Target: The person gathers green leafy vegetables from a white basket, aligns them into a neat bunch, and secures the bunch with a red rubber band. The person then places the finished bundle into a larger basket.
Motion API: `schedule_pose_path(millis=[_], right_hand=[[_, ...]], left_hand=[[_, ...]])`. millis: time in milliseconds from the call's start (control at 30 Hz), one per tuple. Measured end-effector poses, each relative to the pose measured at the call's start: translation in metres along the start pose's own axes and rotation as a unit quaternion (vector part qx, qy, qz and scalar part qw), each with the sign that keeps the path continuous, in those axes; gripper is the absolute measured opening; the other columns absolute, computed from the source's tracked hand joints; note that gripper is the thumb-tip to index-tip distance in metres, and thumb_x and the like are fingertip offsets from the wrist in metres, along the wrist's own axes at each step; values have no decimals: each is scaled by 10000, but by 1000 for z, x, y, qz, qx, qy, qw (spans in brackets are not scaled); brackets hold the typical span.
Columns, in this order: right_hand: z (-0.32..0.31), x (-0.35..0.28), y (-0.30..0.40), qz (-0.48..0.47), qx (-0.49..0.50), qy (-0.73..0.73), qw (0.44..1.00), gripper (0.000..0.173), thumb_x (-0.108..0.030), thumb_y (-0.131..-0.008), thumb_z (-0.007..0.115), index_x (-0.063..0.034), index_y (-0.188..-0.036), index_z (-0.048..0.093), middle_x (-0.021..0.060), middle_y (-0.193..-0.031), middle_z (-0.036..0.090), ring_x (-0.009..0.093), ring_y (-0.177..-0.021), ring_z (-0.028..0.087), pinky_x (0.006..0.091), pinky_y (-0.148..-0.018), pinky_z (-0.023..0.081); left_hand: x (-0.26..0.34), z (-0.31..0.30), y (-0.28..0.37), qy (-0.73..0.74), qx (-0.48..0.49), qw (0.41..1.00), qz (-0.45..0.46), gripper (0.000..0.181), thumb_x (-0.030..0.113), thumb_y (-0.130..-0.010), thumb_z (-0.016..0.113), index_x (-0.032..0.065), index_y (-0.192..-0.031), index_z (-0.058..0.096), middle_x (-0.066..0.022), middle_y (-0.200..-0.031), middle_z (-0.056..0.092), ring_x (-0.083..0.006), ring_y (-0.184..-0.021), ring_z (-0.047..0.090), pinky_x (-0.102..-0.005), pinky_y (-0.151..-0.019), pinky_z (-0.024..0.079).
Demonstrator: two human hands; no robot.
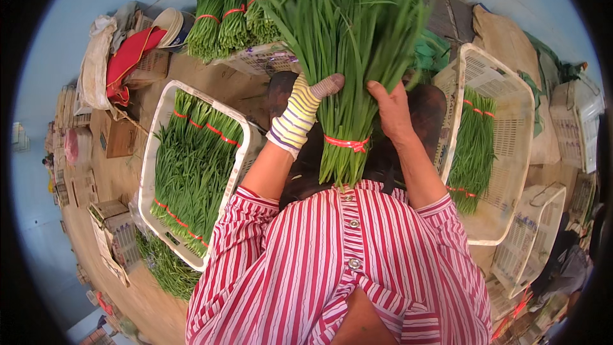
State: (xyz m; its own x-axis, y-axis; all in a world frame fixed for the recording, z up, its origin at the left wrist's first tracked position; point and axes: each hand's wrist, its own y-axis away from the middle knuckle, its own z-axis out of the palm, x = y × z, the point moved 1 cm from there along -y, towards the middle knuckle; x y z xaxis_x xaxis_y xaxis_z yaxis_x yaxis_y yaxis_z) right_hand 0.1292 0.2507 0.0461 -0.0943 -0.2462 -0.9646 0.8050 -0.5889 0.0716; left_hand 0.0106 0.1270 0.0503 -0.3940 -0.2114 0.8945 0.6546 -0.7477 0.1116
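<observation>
A large bunch of garlic chives [346, 105] stands upright over my lap, its leaves fanning out at the top and its cut stems pointing toward my shirt. A red tie [347, 143] circles its lower part. My left hand [299, 110], in a striped knit glove, grips the bunch from the left, thumb across the front leaves. Bare, my right hand [393, 105] closes around leaves on the right side, its thumb at the front. The leaf tips on that side look blurred. Both hands sit above the red tie; some fingers are hidden behind the leaves.
Left of me, a white plastic crate [148, 172] holds tied chive bunches. Another white crate [515, 191] at my right holds fewer. Ahead, more tied bunches [234, 19] stand on a crate [261, 59]. Loose greens [167, 266] lie on the floor beside the left crate.
</observation>
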Motion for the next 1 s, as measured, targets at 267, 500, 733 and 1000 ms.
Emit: schedule_pose_path(millis=[267, 500, 733, 1000], right_hand=[[-9, -10, 8, 100, -20, -67, 993, 447, -305, -824, 607, -10, -1148, 523, 79, -1057, 581, 175, -961, 550, 330, -834, 445], [-5, -128, 24, -114, -19, 527, 842, 239, -245, -811, 594, -30, -911, 631, 104, -841, 638, 218, -758, 607, 295, -666, 486], [35, -134, -37, -527, -95, 627, 565, 262, -119, -691, 562, -111, -945, 623, 16, -956, 607, 169, -800, 559, 273, -611, 495], [24, -126, -47, -382, -122, 428, 810, 85, -114, -818, 526, -89, -855, 599, 17, -763, 541, 132, -683, 536, 245, -565, 461]], left_hand=[[1, 21, 16, 76, 124, 989, -2, 317, 119, -774, 698, 9, -1052, 594, -41, -928, 635, -129, -782, 590, -270, -712, 496], [-5, 12, 16, 45, 154, 986, 33, 254, 120, -799, 685, 7, -1012, 606, -20, -861, 627, -90, -696, 562, -227, -648, 474], [10, 29, 22, 36, 121, 991, 44, 278, 100, -807, 662, 13, -1061, 591, -18, -908, 621, -83, -751, 556, -224, -682, 474], [9, 28, 21, 20, 124, 991, 51, 271, 127, -800, 676, 17, -1037, 605, -11, -891, 624, -85, -738, 557, -214, -680, 472]])
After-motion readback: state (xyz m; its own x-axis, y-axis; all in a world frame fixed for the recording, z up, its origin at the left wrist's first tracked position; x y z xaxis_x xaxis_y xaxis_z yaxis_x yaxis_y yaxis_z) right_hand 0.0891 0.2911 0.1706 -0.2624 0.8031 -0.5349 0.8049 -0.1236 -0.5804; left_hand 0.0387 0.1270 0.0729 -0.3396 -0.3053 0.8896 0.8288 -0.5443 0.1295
